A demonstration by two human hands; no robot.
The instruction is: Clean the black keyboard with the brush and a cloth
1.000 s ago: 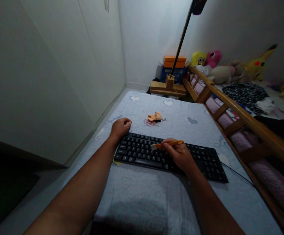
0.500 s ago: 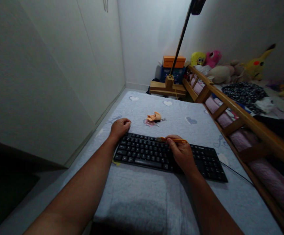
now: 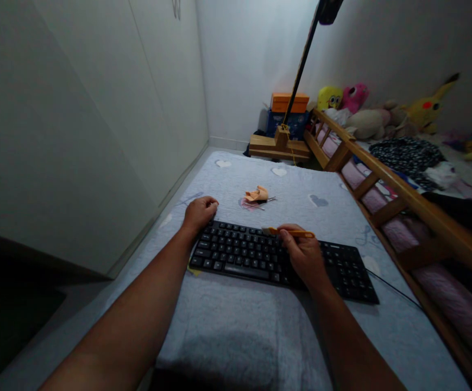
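A black keyboard (image 3: 239, 252) lies across the patterned bedspread. In my right hand (image 3: 303, 250) is a small brush with an orange handle (image 3: 304, 234), gripped between thumb and fingers. Its pale bristles (image 3: 266, 231) point left over the top rows of keys; whether they touch is unclear. Beside the keyboard's far left corner rests my left hand (image 3: 200, 213), closed with curled fingers. What those fingers hold, if anything, is hidden. Beyond the keyboard sits a crumpled orange piece, perhaps cloth or a pouch (image 3: 258, 194), with thin metal tools (image 3: 256, 206) by it.
The keyboard's cable (image 3: 396, 288) runs right toward a wooden bed rail (image 3: 402, 201). A white cabinet (image 3: 138, 108) closes off the left side. Behind the bedspread (image 3: 236, 315) stand a wooden base with a dark pole (image 3: 301, 70) and boxes (image 3: 288, 102). Plush toys lie beyond the rail.
My right hand and the brush have shifted slightly to the right over the keys. The left hand and the keyboard look almost unmoved.
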